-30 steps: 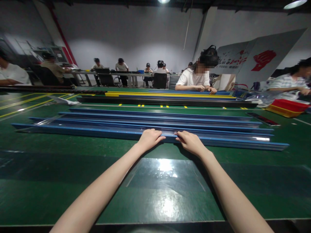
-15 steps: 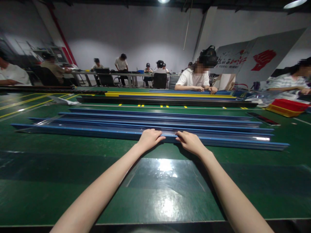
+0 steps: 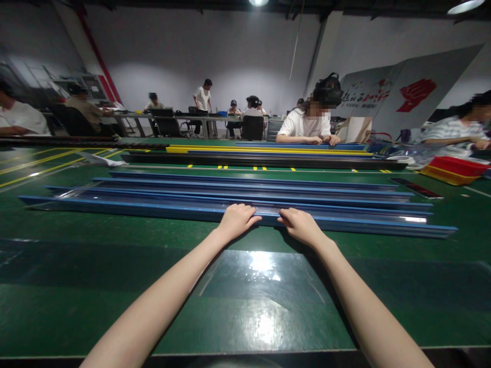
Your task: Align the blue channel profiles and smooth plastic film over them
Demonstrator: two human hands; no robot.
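Note:
My left hand [image 3: 238, 222] and my right hand [image 3: 298, 224] grip the near edge of a long blue channel strip [image 3: 153, 211], a short gap between them. Thumbs lie on its front side, while the fingers curl over the top edge and are partly hidden. The strip stretches across the green table [image 3: 153, 312], nearest to me in a group of several blue strips. Just behind it runs another blue strip [image 3: 368, 205], roughly parallel. Clear plastic film [image 3: 72, 191] shows at the left end of the group, and a clear sheet [image 3: 264, 278] lies flat between my forearms.
Beyond the blue strips lie a black strip [image 3: 268, 161] and a yellow strip [image 3: 215, 149]. A dark phone-like slab [image 3: 416, 188] and a red tray [image 3: 456, 166] are at the right. Across the table a person [image 3: 307, 125] leans over another strip.
Both my hands stay in place on the blue strip, the right one shifting only slightly. In the background a standing person has straightened up and moved a little to the right.

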